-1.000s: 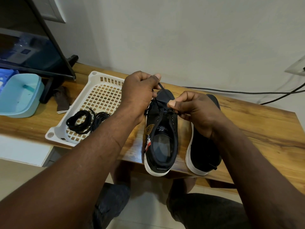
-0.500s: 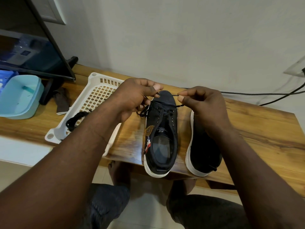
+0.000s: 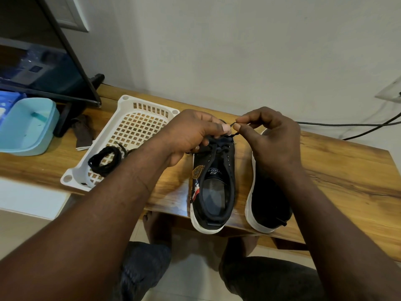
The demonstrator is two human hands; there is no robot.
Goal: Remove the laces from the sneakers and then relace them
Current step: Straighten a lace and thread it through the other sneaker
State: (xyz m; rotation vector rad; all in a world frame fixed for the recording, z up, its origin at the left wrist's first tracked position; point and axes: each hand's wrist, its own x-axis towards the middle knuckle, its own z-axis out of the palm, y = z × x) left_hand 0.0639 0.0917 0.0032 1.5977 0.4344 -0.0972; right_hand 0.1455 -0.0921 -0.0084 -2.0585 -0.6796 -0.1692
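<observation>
Two black sneakers with white soles stand side by side on the wooden table (image 3: 338, 177), heels toward me. The left sneaker (image 3: 213, 187) carries a black lace (image 3: 213, 146) through its front eyelets. Over its toe, my left hand (image 3: 191, 135) grips the lace with curled fingers. My right hand (image 3: 273, 135) pinches the lace's end between thumb and forefinger just right of the left hand. The right sneaker (image 3: 269, 205) lies partly under my right wrist. A coiled black lace (image 3: 104, 159) rests in the white basket (image 3: 134, 127).
A light blue tub (image 3: 28, 124) and a dark monitor (image 3: 39, 61) on its stand fill the table's left end. A brown cloth (image 3: 83, 132) lies beside the basket. Black cables (image 3: 351, 127) run along the wall at right. My knees are below the table edge.
My right hand rose off the sneaker's eyelets and now holds the lace end high beside the left hand. My left hand dropped from its raised pull to just over the toe.
</observation>
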